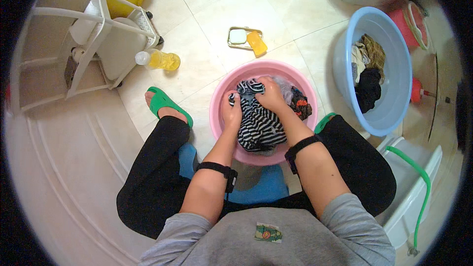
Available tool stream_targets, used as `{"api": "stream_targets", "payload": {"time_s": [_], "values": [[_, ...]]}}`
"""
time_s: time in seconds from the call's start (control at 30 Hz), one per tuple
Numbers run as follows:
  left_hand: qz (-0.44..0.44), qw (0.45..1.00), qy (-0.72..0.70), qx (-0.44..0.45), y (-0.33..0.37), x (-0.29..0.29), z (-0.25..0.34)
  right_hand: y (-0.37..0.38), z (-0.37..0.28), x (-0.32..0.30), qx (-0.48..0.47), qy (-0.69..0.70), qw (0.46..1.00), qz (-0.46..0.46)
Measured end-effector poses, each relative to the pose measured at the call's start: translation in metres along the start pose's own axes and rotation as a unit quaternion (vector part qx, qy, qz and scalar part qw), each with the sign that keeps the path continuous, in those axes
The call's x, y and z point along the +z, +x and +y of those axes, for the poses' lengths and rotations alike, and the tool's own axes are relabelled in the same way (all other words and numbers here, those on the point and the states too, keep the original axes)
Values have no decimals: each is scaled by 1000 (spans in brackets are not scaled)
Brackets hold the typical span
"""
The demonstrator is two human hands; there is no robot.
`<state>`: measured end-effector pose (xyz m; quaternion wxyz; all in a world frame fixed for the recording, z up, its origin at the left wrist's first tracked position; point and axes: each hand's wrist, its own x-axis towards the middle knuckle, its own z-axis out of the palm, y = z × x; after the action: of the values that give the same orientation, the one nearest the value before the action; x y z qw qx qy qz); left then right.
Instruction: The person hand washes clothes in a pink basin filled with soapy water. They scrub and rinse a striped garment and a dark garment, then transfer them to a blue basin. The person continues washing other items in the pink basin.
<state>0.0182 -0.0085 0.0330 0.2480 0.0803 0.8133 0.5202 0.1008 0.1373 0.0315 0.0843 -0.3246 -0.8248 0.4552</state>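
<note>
A pink basin [215,96] stands on the floor between my legs. In it lies a wet black-and-white striped garment [259,125], with a dark cloth patterned in orange [299,103] at the right side. My left hand [231,111] is closed on the garment's left edge, near the basin's wall. Over on the upper right of the garment, my right hand [270,94] grips a bunched fold of the same striped cloth. The fingertips of both hands are partly hidden by the fabric.
Beyond the basin sit a soap dish [239,46] and an orange soap bar [256,44]. A bottle of yellow liquid [165,61] stands near the white rack [106,34]. At right are a blue tub [400,93] holding clothes and a green hose [419,170].
</note>
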Motion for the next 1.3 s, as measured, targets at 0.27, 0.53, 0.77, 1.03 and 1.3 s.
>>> {"api": "stream_targets", "payload": {"time_s": [0.27,0.53,0.77,1.03,1.3], "values": [[5,995,53,-81,-37,-5,16,-39,-12,-19,35,-41,998,30],[-8,972,233,-7,-16,23,-16,-10,-18,8,52,-192,979,-37],[-79,923,377,-11,9,37,-40,21,-9,25,179,-215,945,-168],[-47,980,188,44,14,17,-34,15,-1,10,-19,-81,996,-18],[-51,998,-42,-17,-25,-10,54,-45,-41,-55,99,184,978,4]]}}
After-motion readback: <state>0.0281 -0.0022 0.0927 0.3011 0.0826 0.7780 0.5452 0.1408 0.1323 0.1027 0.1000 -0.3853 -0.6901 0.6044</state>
